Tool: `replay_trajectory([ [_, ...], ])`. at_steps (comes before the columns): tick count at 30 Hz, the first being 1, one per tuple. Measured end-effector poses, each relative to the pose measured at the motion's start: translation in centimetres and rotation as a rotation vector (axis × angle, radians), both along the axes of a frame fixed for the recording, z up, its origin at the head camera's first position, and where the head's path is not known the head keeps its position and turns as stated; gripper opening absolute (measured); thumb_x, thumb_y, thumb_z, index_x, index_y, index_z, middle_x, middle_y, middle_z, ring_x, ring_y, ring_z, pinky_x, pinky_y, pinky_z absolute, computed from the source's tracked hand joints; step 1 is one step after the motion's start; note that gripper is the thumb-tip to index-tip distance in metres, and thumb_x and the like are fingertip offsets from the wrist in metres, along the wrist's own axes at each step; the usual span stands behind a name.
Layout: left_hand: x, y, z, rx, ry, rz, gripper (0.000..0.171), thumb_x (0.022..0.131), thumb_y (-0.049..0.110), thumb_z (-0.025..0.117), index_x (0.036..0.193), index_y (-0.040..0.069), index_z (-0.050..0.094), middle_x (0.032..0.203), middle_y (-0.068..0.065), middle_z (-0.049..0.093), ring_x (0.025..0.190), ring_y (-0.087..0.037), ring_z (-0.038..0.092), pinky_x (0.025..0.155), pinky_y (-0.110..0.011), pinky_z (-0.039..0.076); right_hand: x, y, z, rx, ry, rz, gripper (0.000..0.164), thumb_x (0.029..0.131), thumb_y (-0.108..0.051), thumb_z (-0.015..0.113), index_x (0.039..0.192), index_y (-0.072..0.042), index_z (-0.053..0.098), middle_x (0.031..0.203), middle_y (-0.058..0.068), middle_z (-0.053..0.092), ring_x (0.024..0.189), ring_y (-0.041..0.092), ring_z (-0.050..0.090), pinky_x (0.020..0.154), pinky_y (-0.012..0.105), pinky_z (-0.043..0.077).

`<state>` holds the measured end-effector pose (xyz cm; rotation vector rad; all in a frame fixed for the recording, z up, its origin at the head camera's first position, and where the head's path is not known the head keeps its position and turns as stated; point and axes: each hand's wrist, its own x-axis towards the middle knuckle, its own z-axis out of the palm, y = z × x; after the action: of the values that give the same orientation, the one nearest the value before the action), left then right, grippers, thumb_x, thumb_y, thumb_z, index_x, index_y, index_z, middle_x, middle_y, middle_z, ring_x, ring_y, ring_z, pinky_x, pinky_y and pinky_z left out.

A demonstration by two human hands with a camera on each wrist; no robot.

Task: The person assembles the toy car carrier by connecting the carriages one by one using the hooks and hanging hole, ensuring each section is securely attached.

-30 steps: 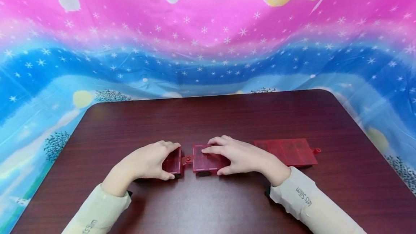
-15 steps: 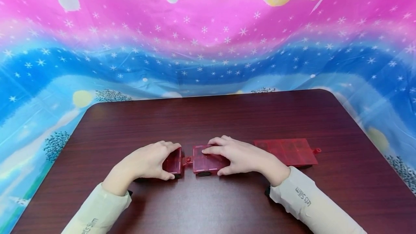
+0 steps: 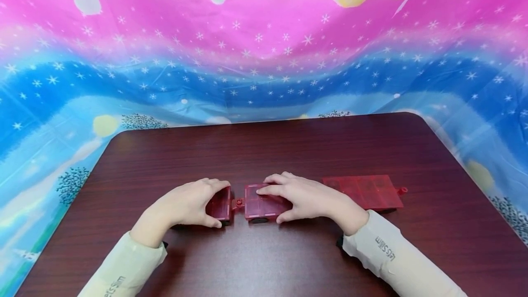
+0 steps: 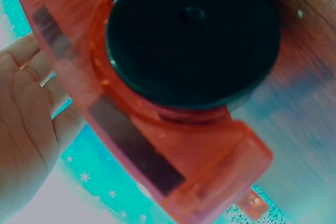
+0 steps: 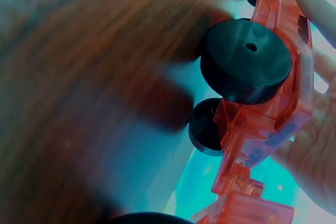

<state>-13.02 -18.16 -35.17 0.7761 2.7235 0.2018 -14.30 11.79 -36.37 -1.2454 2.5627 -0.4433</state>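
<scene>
Two see-through red toy train cars with black wheels stand in line on the table. My left hand (image 3: 187,203) grips the left car (image 3: 220,205) from above, thumb on the near side and fingers on the far side. My right hand (image 3: 309,198) spans the middle car (image 3: 266,200) in the same way, its index finger lying on the top. Between the cars sits a small red coupling (image 3: 238,203). In the left wrist view a black wheel (image 4: 194,40) fills the middle. Another wheel (image 5: 244,61) shows in the right wrist view. My palms hide the cars' outer ends.
A longer red car (image 3: 371,191) stands right of my right hand, a small hook (image 3: 402,191) at its right end. The dark wooden table (image 3: 264,150) has rounded far corners. Behind it hangs a pink and blue cloth (image 3: 264,58) with snowflakes.
</scene>
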Motion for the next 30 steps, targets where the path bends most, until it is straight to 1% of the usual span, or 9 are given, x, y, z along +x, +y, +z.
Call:
replay_trajectory([
  [4,-0.1,-0.2,0.0,0.003,-0.018,0.017,0.094,0.067,0.051,0.087,0.145,0.015,0.049,0.138,-0.004,0.058,0.12,-0.022,0.057,0.097,-0.044,0.053,-0.1,0.0,0.1,0.002,-0.01,-0.006,0.073,0.082,-0.043,0.08,0.146,-0.027,0.05,0.149,0.001,0.046,0.131,0.021,0.047,0.103,0.043,0.049],
  [7,-0.2,-0.3,0.1,0.013,-0.016,0.022,0.093,0.068,0.054,0.085,0.146,0.017,0.049,0.14,-0.004,0.057,0.123,-0.023,0.055,0.097,-0.046,0.053,-0.2,0.2,0.2,-0.004,-0.012,-0.009,0.071,0.083,-0.042,0.079,0.146,-0.026,0.051,0.148,0.001,0.047,0.132,0.023,0.047,0.104,0.045,0.048],
  [10,-0.1,-0.5,0.2,0.025,0.013,0.019,0.09,0.072,0.057,0.081,0.147,0.019,0.049,0.143,-0.003,0.055,0.128,-0.025,0.053,0.099,-0.048,0.052,-0.4,0.6,0.2,-0.007,-0.002,-0.014,0.069,0.085,-0.043,0.077,0.146,-0.026,0.05,0.148,0.001,0.048,0.133,0.023,0.047,0.104,0.045,0.048],
  [13,-0.1,-0.8,0.4,0.04,0.053,0.004,0.087,0.076,0.06,0.076,0.147,0.018,0.049,0.146,-0.005,0.054,0.133,-0.027,0.05,0.101,-0.05,0.05,-0.6,1.0,0.3,-0.017,0.005,-0.028,0.067,0.087,-0.044,0.074,0.147,-0.026,0.05,0.147,0.0,0.049,0.132,0.022,0.048,0.103,0.044,0.05],
  [16,-0.2,-1.0,0.5,0.048,0.084,-0.01,0.086,0.079,0.064,0.072,0.148,0.017,0.049,0.147,-0.007,0.052,0.137,-0.03,0.047,0.104,-0.052,0.048,-0.7,1.6,0.6,-0.03,0.006,-0.044,0.065,0.089,-0.044,0.072,0.147,-0.025,0.05,0.147,0.001,0.05,0.134,0.023,0.048,0.104,0.045,0.049],
  [20,-0.5,-1.3,0.7,0.039,0.093,0.002,0.089,0.08,0.071,0.066,0.149,0.018,0.047,0.151,-0.008,0.049,0.142,-0.031,0.042,0.107,-0.056,0.044,-0.9,2.5,1.1,-0.049,0.015,-0.069,0.063,0.091,-0.042,0.07,0.147,-0.022,0.05,0.148,0.003,0.049,0.137,0.025,0.046,0.108,0.047,0.045],
  [24,-0.6,-1.6,0.9,0.038,0.108,0.014,0.092,0.081,0.074,0.061,0.152,0.02,0.043,0.155,-0.008,0.044,0.147,-0.034,0.035,0.11,-0.059,0.039,-1.3,3.7,1.6,-0.071,0.039,-0.108,0.062,0.092,-0.042,0.068,0.148,-0.022,0.049,0.149,0.004,0.048,0.139,0.025,0.045,0.11,0.047,0.044],
  [26,-0.7,-1.9,1.0,0.043,0.134,0.016,0.091,0.082,0.074,0.06,0.154,0.022,0.039,0.158,-0.006,0.04,0.149,-0.033,0.031,0.111,-0.061,0.037,-1.5,4.4,1.8,-0.084,0.057,-0.129,0.063,0.092,-0.042,0.069,0.148,-0.023,0.048,0.149,0.003,0.048,0.139,0.025,0.044,0.109,0.048,0.044],
  [30,-0.8,-2.6,1.1,0.032,0.211,0.022,0.091,0.084,0.074,0.058,0.157,0.028,0.03,0.164,-0.001,0.03,0.153,-0.031,0.023,0.113,-0.065,0.03,-1.6,5.9,2.0,-0.114,0.083,-0.173,0.064,0.092,-0.045,0.068,0.149,-0.025,0.046,0.151,0.003,0.046,0.14,0.026,0.043,0.108,0.05,0.045],
])
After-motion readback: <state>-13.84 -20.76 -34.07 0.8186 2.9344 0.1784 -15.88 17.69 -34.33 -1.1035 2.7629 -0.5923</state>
